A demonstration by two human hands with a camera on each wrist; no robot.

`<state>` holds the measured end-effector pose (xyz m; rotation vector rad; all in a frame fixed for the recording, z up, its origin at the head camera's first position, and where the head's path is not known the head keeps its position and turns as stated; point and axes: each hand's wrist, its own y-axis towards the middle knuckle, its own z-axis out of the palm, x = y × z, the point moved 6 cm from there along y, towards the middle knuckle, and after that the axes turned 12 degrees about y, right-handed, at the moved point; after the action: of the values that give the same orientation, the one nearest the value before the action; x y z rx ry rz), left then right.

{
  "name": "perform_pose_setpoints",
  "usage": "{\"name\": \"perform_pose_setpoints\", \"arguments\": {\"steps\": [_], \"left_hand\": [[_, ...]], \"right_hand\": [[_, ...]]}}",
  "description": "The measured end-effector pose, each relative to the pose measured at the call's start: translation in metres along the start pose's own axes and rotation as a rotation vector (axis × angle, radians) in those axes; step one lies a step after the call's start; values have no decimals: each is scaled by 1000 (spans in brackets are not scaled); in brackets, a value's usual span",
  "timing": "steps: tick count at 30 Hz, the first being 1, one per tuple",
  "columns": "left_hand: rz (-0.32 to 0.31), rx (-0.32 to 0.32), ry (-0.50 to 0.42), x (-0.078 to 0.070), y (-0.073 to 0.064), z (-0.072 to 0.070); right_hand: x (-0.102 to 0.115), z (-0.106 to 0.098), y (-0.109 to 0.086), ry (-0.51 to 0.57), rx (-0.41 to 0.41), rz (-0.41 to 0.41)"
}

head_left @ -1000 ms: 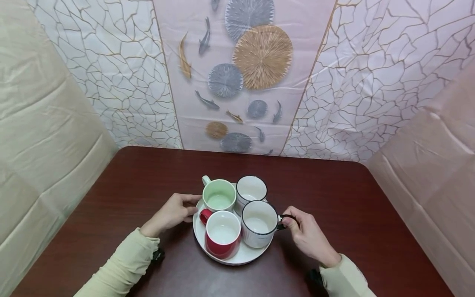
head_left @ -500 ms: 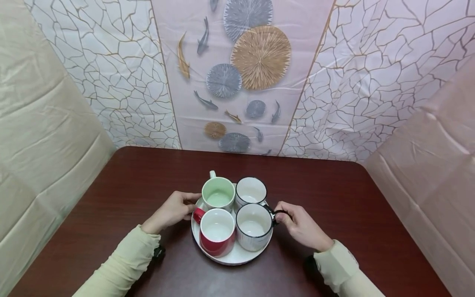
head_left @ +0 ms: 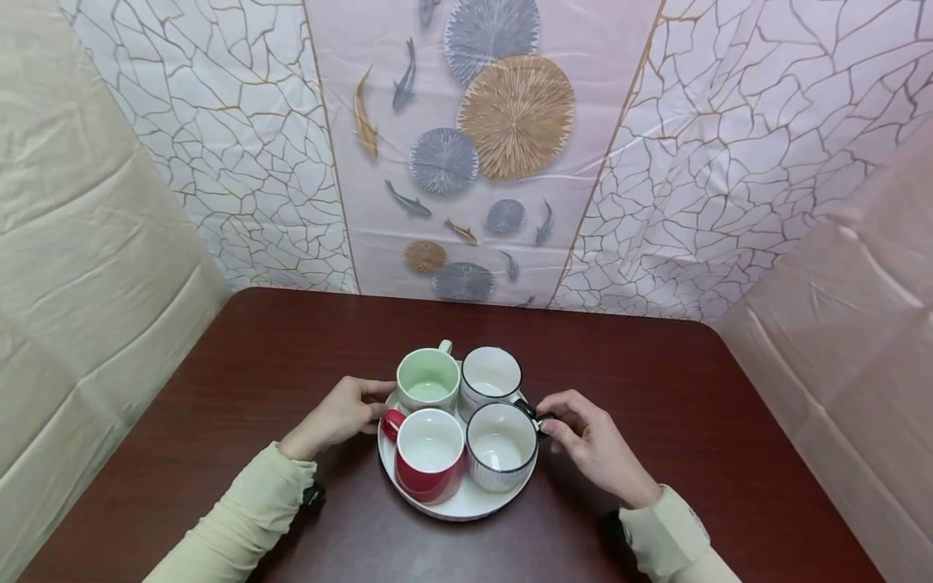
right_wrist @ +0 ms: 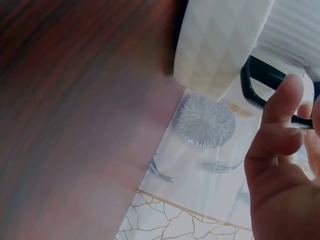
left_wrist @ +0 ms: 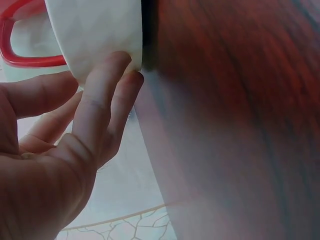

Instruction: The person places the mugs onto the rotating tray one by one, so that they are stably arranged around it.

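A round white tray (head_left: 466,512) with a diamond-patterned side wall (left_wrist: 95,30) carries several mugs. At its left edge my left hand (head_left: 342,417) touches the wall with extended fingers. My right hand (head_left: 598,441) pinches the black handle (right_wrist: 255,97) of the white, dark-rimmed mug (head_left: 501,445) at the tray's front right; part of the grip is cut off in the right wrist view. Left of that mug stands a red mug (head_left: 430,474), white inside. Behind them are a green mug (head_left: 428,380), handle to the rear, and another white dark-rimmed mug (head_left: 492,376).
The tray sits on a dark reddish-brown table (head_left: 291,340). A hanging with printed fish and discs (head_left: 452,162) closes the back, and padded beige panels (head_left: 95,324) rise on both sides. Dark straps or devices (head_left: 313,495) are at the wrists.
The front white mug has shifted slightly left and its handle has turned rearward, with my right hand following. The green mug's handle has swung from left to rear right. My left hand stays put.
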<state>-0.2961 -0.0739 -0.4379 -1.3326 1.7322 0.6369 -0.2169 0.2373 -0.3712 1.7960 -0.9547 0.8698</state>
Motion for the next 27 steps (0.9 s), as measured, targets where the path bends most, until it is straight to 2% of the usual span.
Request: {"name": "perform_pose_setpoints", "arguments": {"steps": [5,11,16,21,27], "left_hand": [[3,5,8,2,-1,4],[8,3,17,1,-3,5],[19,9,30,-2,-2,1],[24,13,26,-2,0,-1],[45,30,26,-2,1,-1]], "right_hand": [[-2,1,-2,21,-52,27],[-5,7,-2,-17,-64,14],[-22,7,-1,-53,-80,6],[-42,4,2,-19,-34,29],[-52,2,5,36,7,63]]}}
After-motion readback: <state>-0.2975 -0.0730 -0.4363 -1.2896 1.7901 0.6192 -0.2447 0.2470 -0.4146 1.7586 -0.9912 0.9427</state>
